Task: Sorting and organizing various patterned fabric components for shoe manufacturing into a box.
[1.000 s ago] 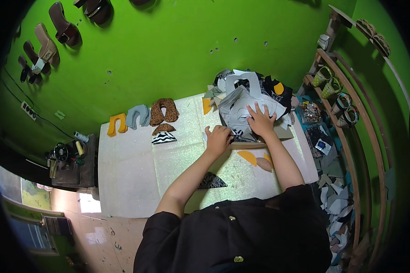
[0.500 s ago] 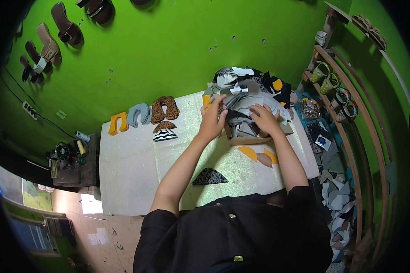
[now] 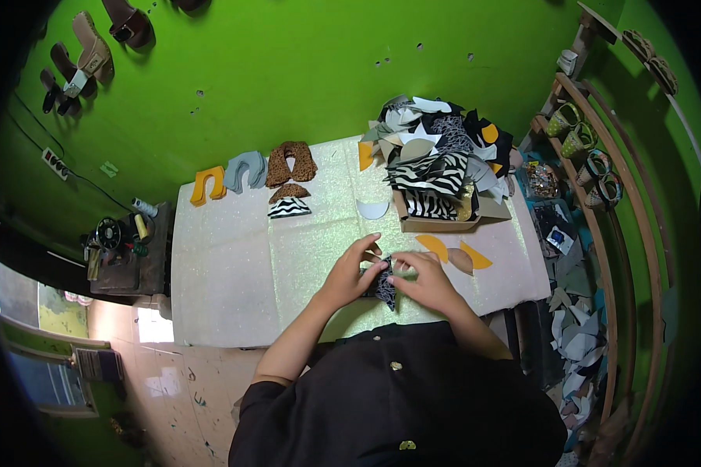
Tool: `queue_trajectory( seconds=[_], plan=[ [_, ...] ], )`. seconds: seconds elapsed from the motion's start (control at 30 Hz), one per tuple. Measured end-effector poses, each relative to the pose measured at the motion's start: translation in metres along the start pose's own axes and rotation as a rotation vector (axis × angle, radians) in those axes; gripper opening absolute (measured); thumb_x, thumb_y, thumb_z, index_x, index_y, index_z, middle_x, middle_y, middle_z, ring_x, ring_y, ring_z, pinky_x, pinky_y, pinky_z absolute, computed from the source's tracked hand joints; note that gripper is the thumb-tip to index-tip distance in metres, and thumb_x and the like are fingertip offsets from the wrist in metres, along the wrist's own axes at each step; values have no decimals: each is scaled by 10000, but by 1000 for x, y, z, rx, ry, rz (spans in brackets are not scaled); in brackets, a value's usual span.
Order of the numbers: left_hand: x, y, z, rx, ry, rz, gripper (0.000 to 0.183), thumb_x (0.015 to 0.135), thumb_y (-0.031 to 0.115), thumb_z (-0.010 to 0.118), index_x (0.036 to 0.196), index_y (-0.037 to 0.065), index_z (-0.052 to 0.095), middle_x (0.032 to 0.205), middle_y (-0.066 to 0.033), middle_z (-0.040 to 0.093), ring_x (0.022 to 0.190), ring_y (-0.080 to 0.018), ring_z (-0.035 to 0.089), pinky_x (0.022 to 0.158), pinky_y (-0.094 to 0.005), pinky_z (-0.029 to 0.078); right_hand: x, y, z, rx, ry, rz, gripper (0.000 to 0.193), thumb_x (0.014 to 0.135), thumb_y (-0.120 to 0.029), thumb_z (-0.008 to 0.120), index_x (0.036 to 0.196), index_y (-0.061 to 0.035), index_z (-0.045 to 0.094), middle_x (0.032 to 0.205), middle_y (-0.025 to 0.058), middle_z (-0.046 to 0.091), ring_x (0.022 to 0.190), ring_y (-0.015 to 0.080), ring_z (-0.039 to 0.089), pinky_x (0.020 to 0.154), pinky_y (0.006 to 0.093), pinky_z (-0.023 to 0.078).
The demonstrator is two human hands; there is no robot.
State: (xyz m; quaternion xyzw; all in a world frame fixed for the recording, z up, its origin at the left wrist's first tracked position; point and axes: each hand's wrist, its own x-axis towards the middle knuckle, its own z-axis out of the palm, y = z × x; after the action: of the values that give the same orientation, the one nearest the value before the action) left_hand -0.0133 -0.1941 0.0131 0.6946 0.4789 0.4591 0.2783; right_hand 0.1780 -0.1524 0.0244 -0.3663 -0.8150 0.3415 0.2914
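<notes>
Well left of the grip and farther from the body, a stack of yellow U-shaped pieces (image 3: 208, 187) lies on the pale table (image 3: 226, 272); next to it, nearer the grip, come grey-blue U-shaped pieces (image 3: 246, 170), then leopard-spotted U-shaped pieces (image 3: 291, 165), with a spotted half-round piece (image 3: 290, 191) and a zebra-striped piece (image 3: 290, 207) on their near side. The left hand (image 3: 354, 272) has its thumb and fingers pinched on the black-and-white patterned piece (image 3: 384, 286), which is between the two hands, close in front of the body. Beyond the grip lies a pale half-moon piece (image 3: 372, 210). The right hand (image 3: 420, 279) pinches the same piece from its right side. Beyond and right of the grip stands a cardboard box (image 3: 440, 226) heaped with zebra-striped pieces (image 3: 428, 173); just beyond the right hand lie a yellow piece (image 3: 431, 246) and a brown piece (image 3: 460, 261). Far right of the grip is a wooden rack (image 3: 611, 257).
</notes>
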Motion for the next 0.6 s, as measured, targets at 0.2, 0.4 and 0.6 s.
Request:
queue_trajectory(
  seconds=[0.2, 0.4, 0.6],
  plan=[
    [-29, -16, -4, -294, 116, -372, 603, 792, 6, 673, 1315, 53, 377, 1047, -133, 547, 887, -188, 606, 811, -282, 469, 3, 27, 40, 514, -34, 251, 169, 796, -61, 607, 952, -2, 581, 794, 86, 657, 687, 122, 596, 645, 255, 451],
    [-55, -39, -7, -151, 35, -493, 286, 875, 225, 608, 1047, -4, 609, 883, -98, 644, 818, -138, 587, 777, -272, 455, 5, 38, 56, 1048, 25, 505, 102, 840, -63, 536, 919, 1, 541, 767, 97, 639, 686, 125, 581, 660, 243, 461],
    [-64, -70, -21, -131, -24, -611, 291, 860, 263, 631, 963, -9, 623, 771, -68, 636, 703, -109, 550, 674, -273, 455, -6, 86, 87, 697, -39, 411, 144, 827, -185, 614, 844, -42, 608, 748, 18, 616, 641, 77, 542, 577, 216, 410]
  ],
)
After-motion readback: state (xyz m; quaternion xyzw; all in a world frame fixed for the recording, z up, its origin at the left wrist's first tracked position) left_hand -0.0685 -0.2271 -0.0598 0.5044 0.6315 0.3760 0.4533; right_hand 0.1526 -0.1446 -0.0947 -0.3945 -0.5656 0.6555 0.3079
